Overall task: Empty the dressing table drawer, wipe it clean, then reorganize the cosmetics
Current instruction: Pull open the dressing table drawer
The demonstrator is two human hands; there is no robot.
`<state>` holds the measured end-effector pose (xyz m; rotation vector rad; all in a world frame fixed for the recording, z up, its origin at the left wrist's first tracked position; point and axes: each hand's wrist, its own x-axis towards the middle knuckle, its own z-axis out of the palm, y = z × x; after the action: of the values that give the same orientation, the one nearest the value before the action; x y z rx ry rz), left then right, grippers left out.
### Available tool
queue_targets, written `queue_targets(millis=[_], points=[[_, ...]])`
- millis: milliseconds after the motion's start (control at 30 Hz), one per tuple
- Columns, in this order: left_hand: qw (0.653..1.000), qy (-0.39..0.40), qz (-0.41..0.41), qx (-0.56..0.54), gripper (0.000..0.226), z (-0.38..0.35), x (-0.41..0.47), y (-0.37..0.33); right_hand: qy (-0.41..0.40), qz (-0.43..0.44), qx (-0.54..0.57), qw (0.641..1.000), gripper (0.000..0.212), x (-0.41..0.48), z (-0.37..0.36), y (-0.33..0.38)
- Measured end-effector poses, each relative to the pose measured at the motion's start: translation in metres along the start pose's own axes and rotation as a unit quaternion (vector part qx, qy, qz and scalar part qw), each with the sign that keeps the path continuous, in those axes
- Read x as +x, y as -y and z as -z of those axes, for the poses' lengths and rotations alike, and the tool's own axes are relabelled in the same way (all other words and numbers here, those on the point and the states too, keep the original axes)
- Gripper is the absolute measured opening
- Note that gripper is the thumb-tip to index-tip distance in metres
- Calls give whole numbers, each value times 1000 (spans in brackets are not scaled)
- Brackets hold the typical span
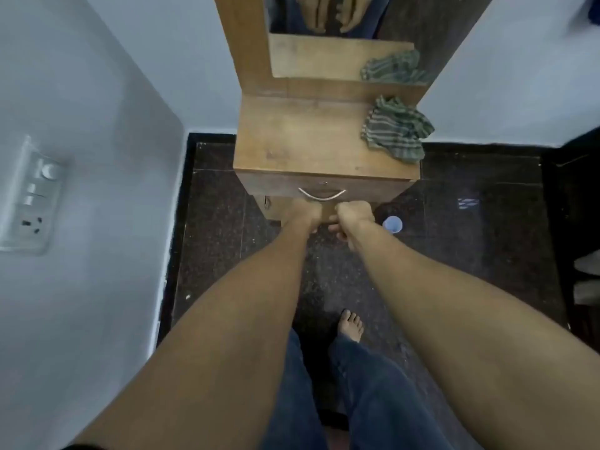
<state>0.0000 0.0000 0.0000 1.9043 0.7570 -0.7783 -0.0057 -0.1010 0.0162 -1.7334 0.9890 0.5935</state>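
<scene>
Dressing table (311,134): drawer (324,186) closed, its curved metal handle (321,194) just above your fists. Your left hand (305,212) and right hand (355,212): both clenched below the handle; contents not discernible. Striped green cloth (396,129): crumpled on tabletop, right rear. Cosmetics: unseen.

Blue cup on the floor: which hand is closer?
Right. The right hand is curled just left of the blue cup, below the drawer handle. The left hand is further left, beyond the right hand.
</scene>
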Motion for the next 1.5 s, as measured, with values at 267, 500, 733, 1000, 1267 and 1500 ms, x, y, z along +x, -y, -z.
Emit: queue_targets(millis=[267,500,733,1000,1267,1500], points=[[990,7,51,-129,36,-33,61,19,-5,-18,67,998,25,63,-28,-8],[949,-137,34,-282,53,-44,121,28,-17,-21,135,990,15,89,-43,-6],[970,-119,-48,-208,38,-32,71,8,-8,-14,117,993,29,97,-45,-11],[987,-119,-48,-94,38,-47,51,42,-15,-37,97,994,24,78,-45,-46],[992,-100,-2,-71,36,-57,12,86,-16,-63,84,994,17,44,-40,-94],[994,-72,29,-78,34,-62,-22,123,-5,-104,93,990,14,15,-35,-136]])
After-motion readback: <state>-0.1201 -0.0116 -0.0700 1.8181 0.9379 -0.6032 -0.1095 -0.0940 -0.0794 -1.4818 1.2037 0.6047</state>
